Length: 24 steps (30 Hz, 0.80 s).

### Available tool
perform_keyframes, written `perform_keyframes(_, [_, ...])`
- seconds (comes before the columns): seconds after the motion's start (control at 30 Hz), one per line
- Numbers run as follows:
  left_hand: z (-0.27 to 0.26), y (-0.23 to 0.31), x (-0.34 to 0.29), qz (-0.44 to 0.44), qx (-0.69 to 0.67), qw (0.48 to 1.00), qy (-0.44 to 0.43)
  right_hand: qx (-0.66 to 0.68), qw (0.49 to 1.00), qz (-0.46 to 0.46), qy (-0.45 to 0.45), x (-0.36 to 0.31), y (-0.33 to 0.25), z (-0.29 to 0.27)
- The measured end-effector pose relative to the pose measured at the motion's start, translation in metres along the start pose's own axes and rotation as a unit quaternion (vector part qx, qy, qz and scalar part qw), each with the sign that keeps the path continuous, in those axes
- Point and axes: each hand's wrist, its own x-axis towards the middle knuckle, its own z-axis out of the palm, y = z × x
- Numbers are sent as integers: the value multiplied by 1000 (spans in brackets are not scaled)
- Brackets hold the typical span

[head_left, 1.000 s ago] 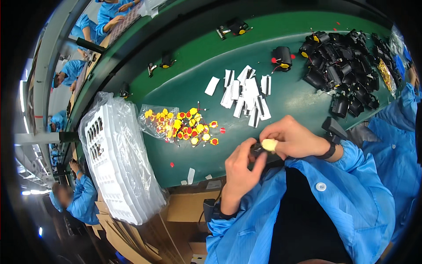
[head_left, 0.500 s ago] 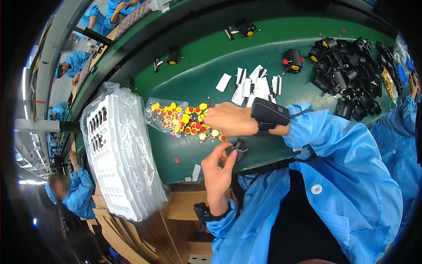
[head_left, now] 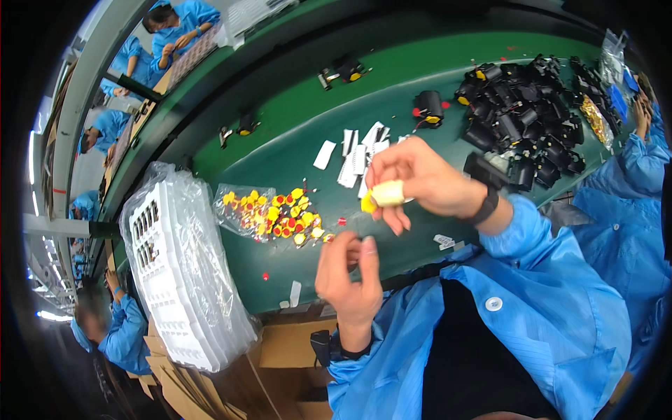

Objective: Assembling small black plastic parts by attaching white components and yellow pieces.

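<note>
My right hand (head_left: pixel 420 183) is raised over the middle of the green table, its thumb in a pale yellow finger cot. A small round yellow piece (head_left: pixel 368 203) is pinched between that thumb and the fingers. Just below and to the left, my left hand (head_left: pixel 350 283) has its fingers curled toward the thumb; whatever they may hold is hidden. A heap of small yellow and red round parts (head_left: pixel 285 217) lies left of both hands, partly in a clear plastic bag (head_left: pixel 241 213). One red bit (head_left: pixel 342 221) rests on the table between the heap and my right hand.
White paper strips (head_left: pixel 357 157) lie beyond my right hand. Many black housings (head_left: pixel 518 115) are piled at the right, with a single one (head_left: pixel 429 108) nearer the middle. Bagged white trays (head_left: pixel 185 273) stand at the left edge. A co-worker's sleeve (head_left: pixel 609 185) is close on the right.
My right hand has lifted away from the yellow and red heap, moving right with a yellow piece. The black part seen in my left hand no longer shows. The whole view has shifted slightly.
</note>
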Motion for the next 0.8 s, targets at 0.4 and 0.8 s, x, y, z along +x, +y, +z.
perform_keyframes(0.4, [61, 14, 12, -165, -273, 871, -373, -379, 887, -216, 150, -117, 11, -34])
perform_keyframes(0.8, [88, 24, -4, -181, -284, 870, -360, 96, 975, -29, 200, -136, 51, -42])
